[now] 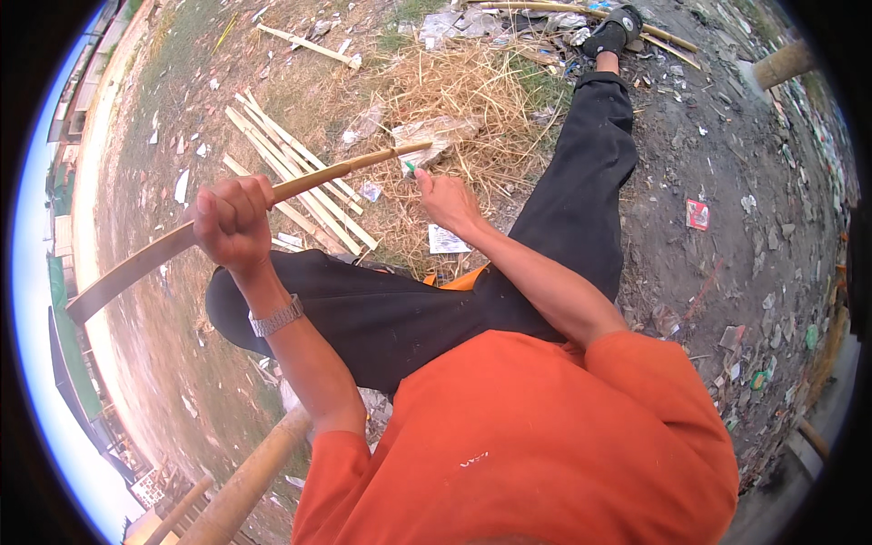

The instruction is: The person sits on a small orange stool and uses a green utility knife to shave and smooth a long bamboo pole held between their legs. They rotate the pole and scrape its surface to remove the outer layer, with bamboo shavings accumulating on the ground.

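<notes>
A long, slightly curved bamboo strip [309, 180] slants across the view, its wide pale end low at the left and its narrow end near the middle. My left hand [234, 222] is wrapped in a fist round its middle part, above my left knee. Close to the strip's narrow end, my right hand [450, 203] is closed, thumb forward. A small green piece [411, 168] pokes out by that thumb; the rest of what it grips is hidden. Whether it touches the strip I cannot tell.
Several split bamboo strips [350, 224] lie on the ground beyond my left knee. Straw shavings [481, 100] are heaped between my legs, with scraps of litter around. My right leg [586, 173] stretches forward. A thick bamboo pole [250, 477] stands at lower left, another pole [783, 65] at far right.
</notes>
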`<state>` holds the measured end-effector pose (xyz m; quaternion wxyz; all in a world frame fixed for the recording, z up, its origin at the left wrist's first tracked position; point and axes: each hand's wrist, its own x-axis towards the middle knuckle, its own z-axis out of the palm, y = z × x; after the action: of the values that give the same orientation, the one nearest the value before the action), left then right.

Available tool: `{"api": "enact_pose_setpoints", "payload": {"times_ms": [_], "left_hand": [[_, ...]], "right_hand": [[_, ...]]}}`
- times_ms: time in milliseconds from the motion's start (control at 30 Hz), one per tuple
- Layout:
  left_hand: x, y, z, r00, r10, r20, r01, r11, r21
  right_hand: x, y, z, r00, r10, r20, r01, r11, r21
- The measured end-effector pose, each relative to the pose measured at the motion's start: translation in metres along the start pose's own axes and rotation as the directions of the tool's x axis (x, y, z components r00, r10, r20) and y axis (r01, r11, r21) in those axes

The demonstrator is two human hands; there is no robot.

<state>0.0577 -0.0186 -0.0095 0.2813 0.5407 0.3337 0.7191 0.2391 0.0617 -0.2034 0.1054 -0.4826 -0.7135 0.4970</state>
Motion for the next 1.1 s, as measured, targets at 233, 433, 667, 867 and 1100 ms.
{"api": "enact_pose_setpoints", "payload": {"times_ms": [233,433,667,867,1100], "left_hand": [[-0.004,-0.001,0.0,1.0,-0.008,0.03,0.008,1.0,-0.009],[-0.005,0.0,0.003,0.999,-0.035,-0.001,0.035,0.999,0.007],[-0.004,0.0,0.003,0.999,-0.048,0.004,0.047,0.999,0.016],[-0.003,-0.002,0.005,0.999,-0.018,0.041,0.018,1.0,-0.004],[-0.005,0.002,-0.008,0.984,-0.061,-0.165,0.06,0.998,-0.014]], "right_hand": [[-0.008,-0.007,0.012,0.999,-0.036,0.001,0.036,0.997,0.069],[-0.031,-0.043,-0.005,0.983,-0.181,-0.006,0.178,0.96,0.218],[-0.03,-0.043,0.004,0.984,-0.176,-0.039,0.18,0.954,0.238],[-0.028,-0.036,0.009,0.971,-0.215,-0.102,0.233,0.95,0.207],[-0.014,-0.037,0.016,0.945,-0.28,-0.17,0.27,0.96,-0.077]]}}
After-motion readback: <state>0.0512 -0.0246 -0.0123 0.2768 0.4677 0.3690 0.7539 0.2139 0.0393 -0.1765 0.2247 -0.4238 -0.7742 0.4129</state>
